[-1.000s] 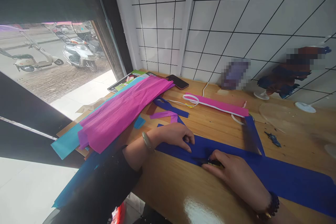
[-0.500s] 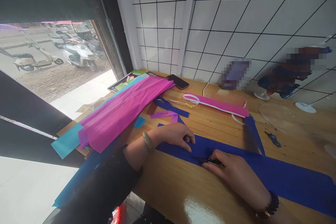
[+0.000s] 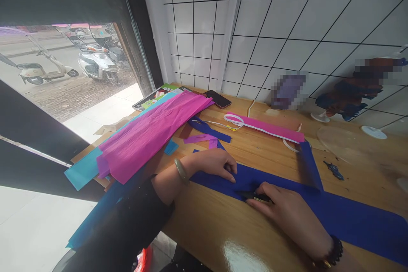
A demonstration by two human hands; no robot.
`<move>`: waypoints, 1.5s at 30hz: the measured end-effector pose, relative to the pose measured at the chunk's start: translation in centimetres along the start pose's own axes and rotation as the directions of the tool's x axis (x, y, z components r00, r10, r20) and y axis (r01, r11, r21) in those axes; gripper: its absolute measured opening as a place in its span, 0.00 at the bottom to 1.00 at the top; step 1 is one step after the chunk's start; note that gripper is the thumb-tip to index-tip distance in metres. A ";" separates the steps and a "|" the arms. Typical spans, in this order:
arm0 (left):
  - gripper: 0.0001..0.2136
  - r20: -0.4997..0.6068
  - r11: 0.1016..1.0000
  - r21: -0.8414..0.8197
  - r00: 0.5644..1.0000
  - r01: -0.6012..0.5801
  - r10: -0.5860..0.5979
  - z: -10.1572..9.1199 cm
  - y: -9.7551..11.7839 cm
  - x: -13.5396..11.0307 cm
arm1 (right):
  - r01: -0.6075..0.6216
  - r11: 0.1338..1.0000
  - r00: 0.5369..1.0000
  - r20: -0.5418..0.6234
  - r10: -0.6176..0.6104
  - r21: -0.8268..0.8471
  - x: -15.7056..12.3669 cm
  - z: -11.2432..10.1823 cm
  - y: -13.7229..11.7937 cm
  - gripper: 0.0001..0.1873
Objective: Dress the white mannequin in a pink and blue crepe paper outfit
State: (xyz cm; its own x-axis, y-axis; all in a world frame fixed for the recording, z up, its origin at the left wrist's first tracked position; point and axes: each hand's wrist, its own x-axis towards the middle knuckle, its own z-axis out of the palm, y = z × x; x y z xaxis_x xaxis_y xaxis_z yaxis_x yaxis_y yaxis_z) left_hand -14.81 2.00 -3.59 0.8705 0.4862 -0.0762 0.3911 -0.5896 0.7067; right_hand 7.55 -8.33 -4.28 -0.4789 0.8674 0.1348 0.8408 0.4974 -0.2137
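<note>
one hand steadies the blue strip, the other grips a dark tool

the right hand [image 3: 285, 210] is closed around a slim dark tool [image 3: 259, 197] (its tip blurs into the blue, so its kind is hard to tell), held low, seemingly for fine control. the left hand [image 3: 216, 163] lies loosely curled on the long blue strip [image 3: 353, 214], probably to stop it sliding; whether it pinches anything, i cannot tell. the strip lies flat along the near side of the counter [image 3: 204, 229], likely for easy reach. just beyond the left hand are a purple scrap [image 3: 198, 138] and a small teal piece [image 3: 171, 147]. farther out, pink sheets [image 3: 156, 136] lie across a teal strip [image 3: 83, 172], apparently leaving the working area free, and a phone [image 3: 219, 99] rests near the wall.
</note>
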 end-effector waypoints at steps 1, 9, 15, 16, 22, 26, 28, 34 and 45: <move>0.11 0.001 1.000 -0.011 1.000 -0.004 0.004 0.0 -0.1 0.0 | 0.001 1.000 1.000 0.001 -0.001 0.002 0.1 0.0 0.0 0.11; 0.11 0.009 1.000 -0.018 1.000 0.001 -0.001 -0.2 0.1 -0.2 | 0.036 0.997 0.999 0.002 -0.036 -0.065 0.6 0.4 -0.6 0.11; 0.12 0.016 1.000 0.006 0.999 -0.027 0.027 -0.3 0.1 -0.2 | 0.025 0.999 1.000 0.016 -0.024 -0.020 0.9 0.3 -0.9 0.12; 0.11 0.012 0.999 0.009 0.999 -0.032 0.032 -0.3 0.0 -0.2 | 0.023 1.000 1.000 0.015 -0.023 -0.016 0.9 0.3 -0.9 0.12; 0.11 0.003 0.999 0.009 0.999 -0.037 0.037 -0.1 -0.1 -0.1 | 0.032 0.999 0.999 0.012 -0.031 -0.023 0.8 0.4 -0.8 0.11; 0.12 0.007 0.999 0.013 1.000 -0.029 0.029 -0.1 -0.1 -0.1 | 0.035 0.999 0.999 0.004 -0.035 -0.028 0.8 0.6 -0.7 0.12; 0.12 0.005 1.000 0.017 1.000 -0.027 0.027 -0.2 -0.1 -0.1 | 0.035 0.999 0.999 0.000 -0.035 -0.033 0.8 0.7 -0.6 0.13; 0.12 0.009 0.999 0.020 0.999 -0.033 0.032 -0.1 -0.1 -0.1 | 0.047 0.998 0.999 0.007 -0.047 -0.030 0.8 0.8 -0.5 0.14; 0.13 0.007 1.000 0.023 1.000 -0.014 0.014 -0.2 0.1 -0.2 | 0.020 1.000 1.000 0.015 -0.020 0.010 0.7 0.9 -0.6 0.13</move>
State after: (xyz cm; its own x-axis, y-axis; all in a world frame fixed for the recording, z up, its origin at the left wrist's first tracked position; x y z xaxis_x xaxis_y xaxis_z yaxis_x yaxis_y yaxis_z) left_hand -15.01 1.96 -3.39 0.8781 0.4732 -0.0711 0.3852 -0.6110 0.6916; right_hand 6.53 -8.01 -4.91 -0.4994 0.8574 0.1243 0.8287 0.5146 -0.2202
